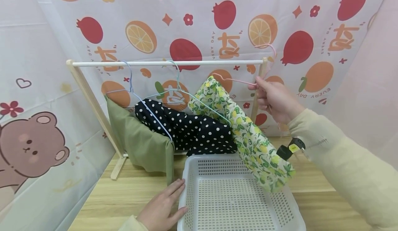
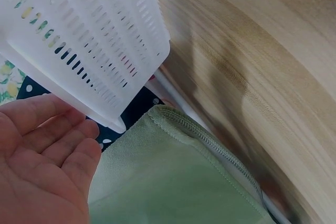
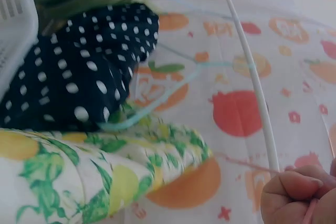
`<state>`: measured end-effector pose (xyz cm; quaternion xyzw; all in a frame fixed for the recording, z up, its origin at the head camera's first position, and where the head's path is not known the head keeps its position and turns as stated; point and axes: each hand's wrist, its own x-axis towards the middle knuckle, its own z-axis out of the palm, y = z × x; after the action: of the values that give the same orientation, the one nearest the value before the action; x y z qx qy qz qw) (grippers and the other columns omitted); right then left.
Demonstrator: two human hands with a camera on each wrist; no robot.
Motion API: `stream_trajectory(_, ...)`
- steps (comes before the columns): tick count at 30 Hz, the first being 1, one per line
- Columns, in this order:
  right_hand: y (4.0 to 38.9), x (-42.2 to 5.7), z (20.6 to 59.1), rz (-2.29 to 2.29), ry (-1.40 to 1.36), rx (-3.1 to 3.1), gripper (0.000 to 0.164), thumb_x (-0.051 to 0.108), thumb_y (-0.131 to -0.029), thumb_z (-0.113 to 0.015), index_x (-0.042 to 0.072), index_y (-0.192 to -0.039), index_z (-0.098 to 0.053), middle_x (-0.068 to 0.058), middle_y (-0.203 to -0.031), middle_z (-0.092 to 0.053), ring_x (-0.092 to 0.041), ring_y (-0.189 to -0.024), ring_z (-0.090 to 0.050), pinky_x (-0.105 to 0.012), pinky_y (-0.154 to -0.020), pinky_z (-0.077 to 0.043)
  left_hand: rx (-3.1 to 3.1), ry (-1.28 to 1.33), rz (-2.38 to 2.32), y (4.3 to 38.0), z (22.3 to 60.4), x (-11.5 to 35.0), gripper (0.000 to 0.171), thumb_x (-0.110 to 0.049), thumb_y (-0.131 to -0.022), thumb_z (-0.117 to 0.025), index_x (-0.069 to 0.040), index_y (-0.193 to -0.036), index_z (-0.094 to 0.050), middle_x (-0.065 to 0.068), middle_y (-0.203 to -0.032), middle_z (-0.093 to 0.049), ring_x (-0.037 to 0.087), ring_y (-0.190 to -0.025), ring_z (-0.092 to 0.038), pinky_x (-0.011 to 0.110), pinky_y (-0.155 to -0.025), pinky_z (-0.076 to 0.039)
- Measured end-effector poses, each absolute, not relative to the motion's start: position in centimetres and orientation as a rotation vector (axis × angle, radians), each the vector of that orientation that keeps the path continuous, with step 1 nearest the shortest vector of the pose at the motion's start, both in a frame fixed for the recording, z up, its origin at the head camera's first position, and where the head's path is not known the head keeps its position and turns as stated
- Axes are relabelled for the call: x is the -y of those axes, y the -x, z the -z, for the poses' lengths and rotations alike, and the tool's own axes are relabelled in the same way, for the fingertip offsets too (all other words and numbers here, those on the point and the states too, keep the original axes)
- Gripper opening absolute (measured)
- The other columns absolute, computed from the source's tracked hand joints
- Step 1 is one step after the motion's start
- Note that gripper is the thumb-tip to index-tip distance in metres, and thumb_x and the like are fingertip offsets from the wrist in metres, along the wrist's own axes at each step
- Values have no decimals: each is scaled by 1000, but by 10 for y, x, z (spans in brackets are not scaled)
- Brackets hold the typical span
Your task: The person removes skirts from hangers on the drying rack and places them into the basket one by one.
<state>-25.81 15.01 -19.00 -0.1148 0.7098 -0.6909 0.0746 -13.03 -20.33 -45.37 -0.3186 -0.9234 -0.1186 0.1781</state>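
Observation:
My right hand (image 1: 275,98) pinches a pink hanger (image 1: 234,81) near the right end of the rack; its hook (image 1: 273,49) rises above the white bar. From this hanger droops a lemon-print cloth (image 1: 248,130), its lower end over the basket's right side. The fingers of my left hand (image 1: 163,205) rest against the left rim of a white plastic basket (image 1: 183,193), also seen from outside in the left wrist view. In the right wrist view the pink hanger (image 3: 244,162) runs from the cloth to my fingers.
On the rack's white bar (image 1: 199,63) hang a blue hanger (image 1: 152,115) with a green zippered cloth (image 1: 140,144) and a mint hanger (image 1: 202,103) with a black polka-dot cloth (image 1: 202,130). The wooden table (image 1: 99,203) lies beneath. A fruit-print curtain (image 1: 192,20) stands behind.

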Motion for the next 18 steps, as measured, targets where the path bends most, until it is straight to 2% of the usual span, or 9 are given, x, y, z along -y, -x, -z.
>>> stream_trajectory(8, 235, -146, 204, 2255, 386, -1921, 50, 45, -90, -51, 1, -113, -43, 3, -55, -24, -12, -46, -25, -25, -48, -22, 2602, 954, 320, 132, 455, 204, 68, -47, -86, -56, 6, -128, -48, 15, -138, -40, 29, -125, -39, 44, -94, -39)
stream_trajectory(18, 209, -155, 229, 2260, 477, -2020, 47, 46, -92, -46, 2, -109, -45, 1, -55, -20, -17, -46, -19, -34, -51, -11, 2589, 942, 325, 133, 457, 205, 67, -48, -85, -57, 5, -127, -50, 13, -137, -42, 25, -126, -38, 40, -95, -39)
